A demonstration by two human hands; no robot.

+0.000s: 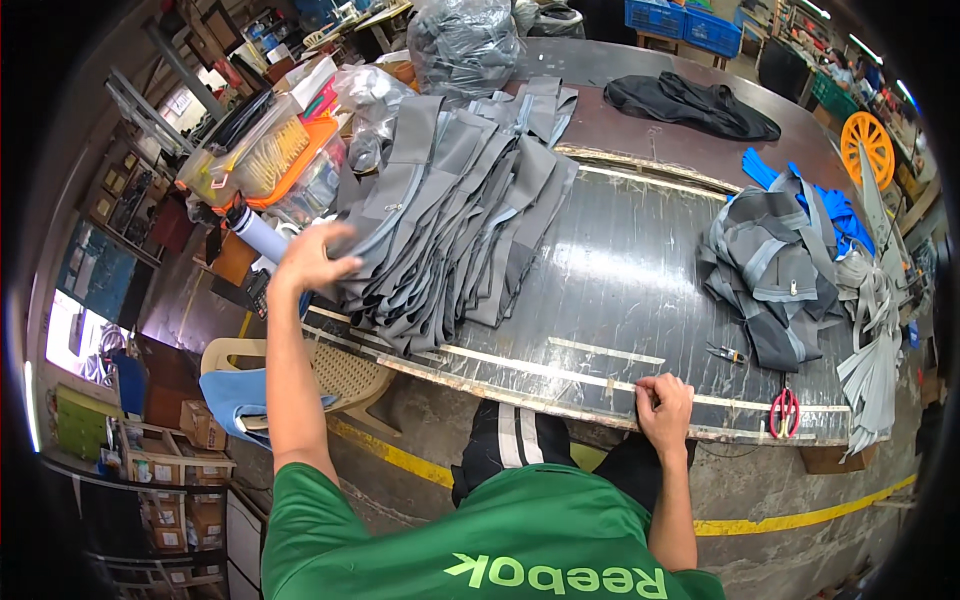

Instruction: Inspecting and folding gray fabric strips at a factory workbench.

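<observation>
A thick pile of grey fabric strips with zippers (450, 220) lies on the left part of the table, in many overlapping folds. My left hand (315, 258) is at the pile's left side, fingers apart, with nothing seen in it; whether the fingertips touch the fabric I cannot tell. My right hand (665, 408) rests on the table's near edge, over the pale measuring tape strip (560, 374). Its fingers are curled in, and no object shows in them. Small snips (727, 353) and pink-handled scissors (784, 412) lie to its right.
A heap of grey zippered fabric (775, 265) sits at the table's right, beside blue cloth (840, 215) and pale grey strips (868, 380) hanging over the edge. Black cloth (690, 105) lies farther back. Clear plastic boxes (265, 150) and a plastic chair (345, 378) stand at left.
</observation>
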